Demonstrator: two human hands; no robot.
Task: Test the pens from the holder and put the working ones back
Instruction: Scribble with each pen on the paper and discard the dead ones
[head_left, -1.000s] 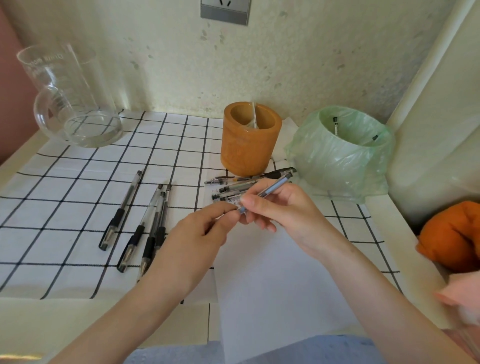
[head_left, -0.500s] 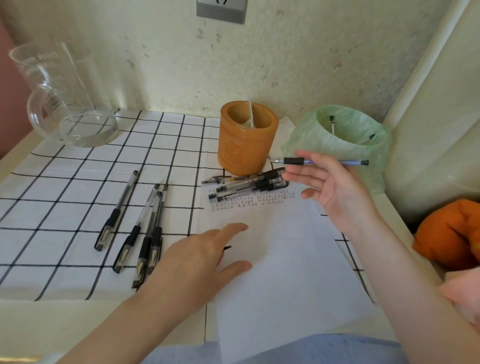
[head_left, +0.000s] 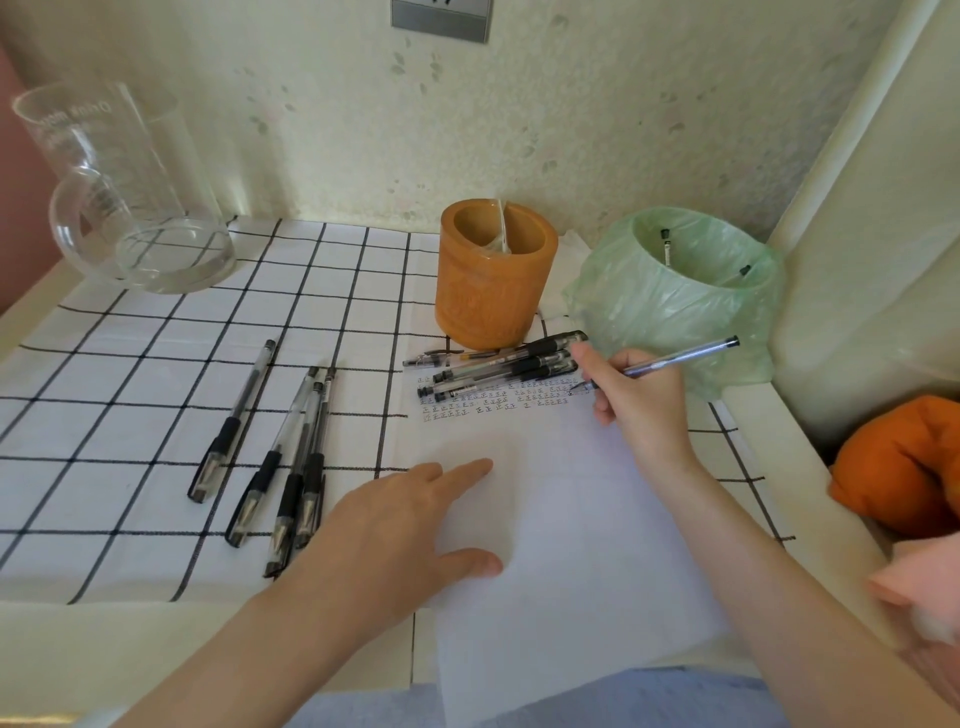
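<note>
While the right hand (head_left: 634, 400) pinches a blue pen (head_left: 680, 356) low on the barrel in a normal writing grip, its tip sits on the paper (head_left: 561, 571) just in front and a bit right of the holder (head_left: 496, 275), right at the end of the rows of little test scribbles. So I'd say this one's mid-test.

The left hand (head_left: 395, 525) lies flat with straight fingers, further out in front of the holder and nearer the person, pressing the sheet down and gripping nothing. Makes sense to me, since thin paper on a checked cloth (head_left: 130, 364) probably slides around.

A bunch of clear pens (head_left: 509, 364) lies just in front of the holder's base, along the top edge of the paper. Four capped pens (head_left: 280, 452) lie well off to the holder's front-left. Just right of the holder is a green bagged bin (head_left: 670, 291) with a couple of pen ends poking up inside. My guess is those are the duds. Something thin and pale stands in the holder, can't tell what.

Handling-wise, the pen looks light, stiff and a bit slick, being smooth plastic. Low near the tip is fine for writing. For dropping it back I'd pinch mid-barrel and lower it in upright.
</note>
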